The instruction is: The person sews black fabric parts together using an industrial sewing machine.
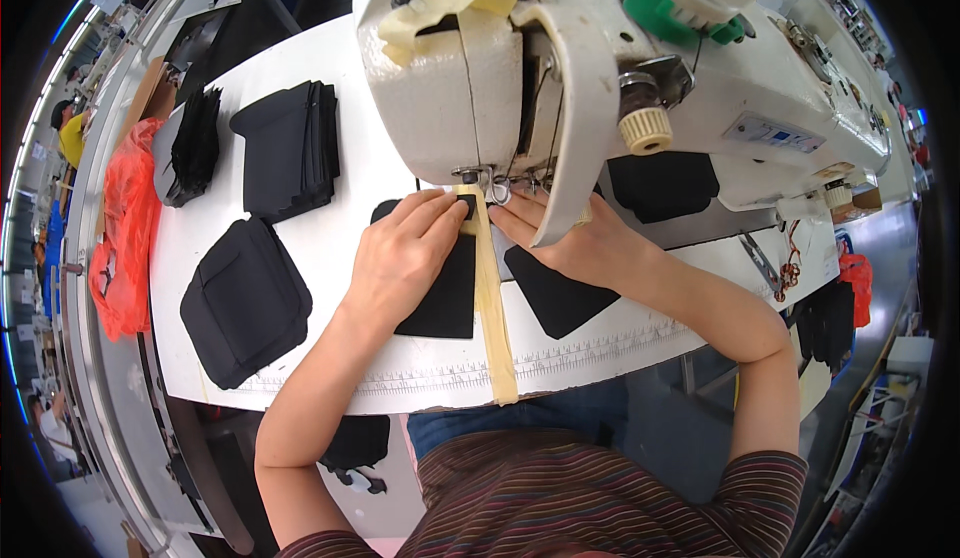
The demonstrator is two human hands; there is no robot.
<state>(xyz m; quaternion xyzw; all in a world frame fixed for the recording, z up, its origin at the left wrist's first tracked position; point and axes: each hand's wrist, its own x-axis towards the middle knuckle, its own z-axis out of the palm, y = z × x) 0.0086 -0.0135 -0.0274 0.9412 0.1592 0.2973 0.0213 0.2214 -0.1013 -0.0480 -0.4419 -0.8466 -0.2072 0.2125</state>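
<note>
A white sewing machine [420, 108] stands over the table, its presser foot [494, 186] and needle area just beyond my fingertips. My left hand [412, 243] lies over a black fabric piece [440, 298], its fingers together and holding it beside the presser foot. A small black tab [466, 206] shows at those fingertips. From the right, my right hand [565, 238] reaches in with its fingertips by the foot, holding another black fabric part [560, 296]; the machine's curved guard partly hides these fingers. A strip of yellow tape [492, 318] runs between the hands toward me.
Black fabric stacks stand at left: an upright-edged pile [288, 148], a nearer pile [248, 298] and a darker bundle [190, 148]. A red plastic bag [128, 228] hangs past the left edge. More black fabric [664, 186] lies under the machine arm, with metal scissors [762, 263] at right.
</note>
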